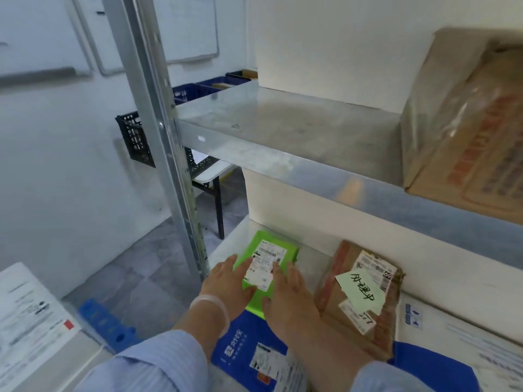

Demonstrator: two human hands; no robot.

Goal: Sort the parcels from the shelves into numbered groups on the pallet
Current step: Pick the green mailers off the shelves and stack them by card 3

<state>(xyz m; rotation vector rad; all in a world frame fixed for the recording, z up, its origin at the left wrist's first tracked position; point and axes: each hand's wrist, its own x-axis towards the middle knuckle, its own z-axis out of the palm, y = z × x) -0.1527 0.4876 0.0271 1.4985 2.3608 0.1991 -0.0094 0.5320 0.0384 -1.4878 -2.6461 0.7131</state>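
Note:
A flat green parcel (278, 248) with a white shipping label lies on the lower white shelf (308, 251). My left hand (226, 284) rests on its left edge, fingers spread over the label. Over the parcel's right edge lies my right hand (288, 295), fingers apart. Neither hand has closed around it. To the right stands a taped brown cardboard parcel (339, 301) with a pale green handwritten note on it. A blue parcel (240, 349) with a label lies below the green one, partly under my forearms.
The metal shelf above (283, 131) holds a large brown carton (464, 123) at the right. A grey upright post (169, 142) bounds the rack on the left. Blue and black crates (135, 140) and a table stand behind. A white box (36, 321) sits at lower left, a blue pallet (107, 323) beside it.

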